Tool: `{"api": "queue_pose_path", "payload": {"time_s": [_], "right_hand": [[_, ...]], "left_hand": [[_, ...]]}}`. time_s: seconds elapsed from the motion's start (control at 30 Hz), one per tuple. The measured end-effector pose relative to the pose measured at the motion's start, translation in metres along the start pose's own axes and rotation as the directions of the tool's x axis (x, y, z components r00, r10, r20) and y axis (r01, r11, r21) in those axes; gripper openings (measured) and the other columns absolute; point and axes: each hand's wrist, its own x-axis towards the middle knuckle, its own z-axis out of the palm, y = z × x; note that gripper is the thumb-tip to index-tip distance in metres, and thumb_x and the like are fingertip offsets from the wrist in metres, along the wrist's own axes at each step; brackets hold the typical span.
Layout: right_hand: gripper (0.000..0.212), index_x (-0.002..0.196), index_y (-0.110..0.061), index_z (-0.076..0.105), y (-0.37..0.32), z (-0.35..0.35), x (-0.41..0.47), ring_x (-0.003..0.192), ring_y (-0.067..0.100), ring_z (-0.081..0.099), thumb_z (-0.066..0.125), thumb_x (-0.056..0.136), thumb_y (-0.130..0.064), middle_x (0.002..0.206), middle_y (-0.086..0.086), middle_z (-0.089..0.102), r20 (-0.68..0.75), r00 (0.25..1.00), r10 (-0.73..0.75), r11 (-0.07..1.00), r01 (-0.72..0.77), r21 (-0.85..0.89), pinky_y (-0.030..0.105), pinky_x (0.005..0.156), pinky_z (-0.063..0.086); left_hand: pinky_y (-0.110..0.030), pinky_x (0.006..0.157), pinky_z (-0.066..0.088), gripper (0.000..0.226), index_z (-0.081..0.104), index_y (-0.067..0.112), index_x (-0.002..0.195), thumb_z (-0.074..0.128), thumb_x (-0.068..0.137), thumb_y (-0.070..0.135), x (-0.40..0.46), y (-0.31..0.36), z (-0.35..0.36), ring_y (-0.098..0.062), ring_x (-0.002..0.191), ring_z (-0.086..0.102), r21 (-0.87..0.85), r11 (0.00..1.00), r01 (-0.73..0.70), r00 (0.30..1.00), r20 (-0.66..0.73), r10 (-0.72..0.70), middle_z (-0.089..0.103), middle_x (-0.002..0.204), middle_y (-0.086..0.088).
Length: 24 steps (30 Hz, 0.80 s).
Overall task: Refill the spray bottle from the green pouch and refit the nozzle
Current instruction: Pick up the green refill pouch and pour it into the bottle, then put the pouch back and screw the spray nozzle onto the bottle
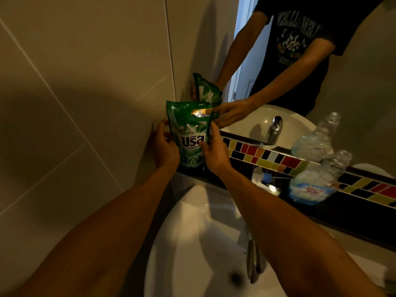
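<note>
A: Where is the green pouch [191, 133] seen?

B: It is held upright at the centre of the frame, just above the dark ledge [334, 213] at the foot of the mirror [364, 86], close to the corner where the tiled wall [85, 82] meets the glass. Its printed front is turned toward the camera.

A: How is it gripped?

B: The left hand [164, 146] is wrapped around its left edge, and the right hand [214, 151] is closed on its right edge, with the thumb laid across the front. Both hands are thus clasped on the pouch.

A: And the spray bottle [317, 181]?

B: It is stood on the ledge at the right of the frame, well apart from the pouch. It is clear, with a blue label low on its body, and no nozzle can be made out on its neck.

A: What else is shown?

B: A white basin [192, 232] is seen in the lower centre, with a chrome tap [252, 260] over it. A band of coloured mosaic tiles [278, 159] is run along the ledge. The pouch, the hands and the bottle are reflected in the mirror.
</note>
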Motion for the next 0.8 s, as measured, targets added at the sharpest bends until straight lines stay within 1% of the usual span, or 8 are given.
{"api": "queue_pose_path", "payload": {"time_s": [0.1, 0.2, 0.33, 0.43, 0.53, 0.63, 0.7, 0.8], "right_hand": [[0.067, 0.162, -0.018, 0.025, 0.005, 0.004, 0.011, 0.131, 0.015, 0.051, 0.045, 0.104, 0.01, 0.157, 0.012, 0.045, 0.0, 1.0, -0.027, 1.0, 0.027, -0.001, 0.006, 0.076, 0.055], [0.066, 0.162, -0.016, 0.026, 0.011, 0.006, 0.022, 0.133, 0.016, 0.054, 0.048, 0.104, 0.007, 0.157, 0.013, 0.047, -0.045, 0.998, -0.044, 0.999, 0.043, -0.032, 0.014, 0.087, 0.057], [0.07, 0.163, -0.018, 0.024, 0.012, 0.009, 0.021, 0.136, 0.013, 0.047, 0.048, 0.103, 0.008, 0.159, 0.014, 0.045, -0.043, 0.999, -0.027, 1.0, 0.026, -0.011, 0.001, 0.078, 0.05], [0.069, 0.161, -0.024, 0.024, 0.012, 0.005, 0.019, 0.141, 0.023, 0.05, 0.053, 0.104, -0.001, 0.156, 0.01, 0.049, -0.046, 0.999, -0.004, 0.998, 0.001, -0.063, 0.022, 0.095, 0.054], [0.062, 0.157, -0.022, 0.031, 0.013, -0.004, 0.006, 0.136, 0.025, 0.056, 0.057, 0.103, -0.006, 0.15, 0.011, 0.056, -0.041, 0.998, 0.037, 0.994, -0.041, -0.098, 0.047, 0.107, 0.054], [0.056, 0.154, -0.021, 0.038, 0.016, -0.016, -0.016, 0.128, 0.019, 0.059, 0.059, 0.103, -0.015, 0.145, 0.008, 0.06, -0.104, 0.991, 0.08, 0.981, -0.097, -0.166, 0.049, 0.105, 0.054], [0.059, 0.156, -0.021, 0.039, 0.021, -0.025, -0.033, 0.135, 0.027, 0.056, 0.06, 0.102, -0.028, 0.15, 0.009, 0.056, -0.167, 0.98, 0.108, 0.95, -0.151, -0.273, 0.053, 0.108, 0.05], [0.061, 0.155, -0.022, 0.042, 0.027, -0.043, -0.064, 0.137, 0.029, 0.053, 0.062, 0.099, -0.037, 0.151, 0.008, 0.055, -0.241, 0.961, 0.137, 0.924, -0.212, -0.319, 0.053, 0.11, 0.048]], "left_hand": [[-0.021, 0.071, 0.047, 0.059, 0.052, 0.019, 0.138, 0.038, 0.09, -0.012, 0.005, -0.008, 0.007, -0.015, 0.087, 0.057, -0.018, 1.0, -0.006, 0.999, -0.054, 0.005, 0.059, 0.1, -0.004], [-0.029, 0.076, 0.046, 0.058, 0.052, 0.018, 0.139, 0.04, 0.09, -0.01, 0.007, -0.012, 0.012, -0.022, 0.093, 0.059, 0.013, 0.998, -0.054, 0.994, -0.096, 0.055, 0.062, 0.103, -0.012], [-0.039, 0.084, 0.055, 0.059, 0.047, 0.028, 0.142, 0.041, 0.091, 0.0, 0.007, -0.017, 0.016, -0.027, 0.102, 0.06, -0.047, 0.998, -0.034, 0.999, -0.038, 0.032, 0.058, 0.107, -0.01], [-0.043, 0.088, 0.054, 0.063, 0.04, 0.03, 0.147, 0.042, 0.093, -0.002, 0.0, -0.015, 0.012, -0.024, 0.102, 0.058, -0.03, 1.0, 0.005, 1.0, 0.017, -0.005, 0.055, 0.11, -0.007], [-0.043, 0.098, 0.05, 0.067, 0.03, 0.026, 0.153, 0.044, 0.095, -0.005, -0.015, -0.013, 0.007, -0.026, 0.121, 0.057, 0.061, 0.994, 0.092, 0.993, 0.072, -0.097, 0.057, 0.135, -0.011], [-0.043, 0.106, 0.045, 0.067, 0.034, 0.018, 0.15, 0.054, 0.09, -0.003, -0.034, -0.013, 0.004, -0.03, 0.13, 0.053, 0.106, 0.969, 0.225, 0.961, 0.141, -0.238, 0.053, 0.145, -0.011], [-0.04, 0.102, 0.047, 0.058, 0.045, 0.011, 0.142, 0.062, 0.087, 0.002, -0.049, -0.015, 0.002, -0.032, 0.126, 0.055, 0.166, 0.948, 0.273, 0.931, 0.203, -0.304, 0.056, 0.139, -0.012], [-0.043, 0.1, 0.05, 0.057, 0.052, 0.012, 0.137, 0.071, 0.084, 0.018, -0.073, -0.018, 0.003, -0.034, 0.123, 0.056, 0.337, 0.926, 0.172, 0.902, 0.323, -0.285, 0.056, 0.137, -0.013]]}}
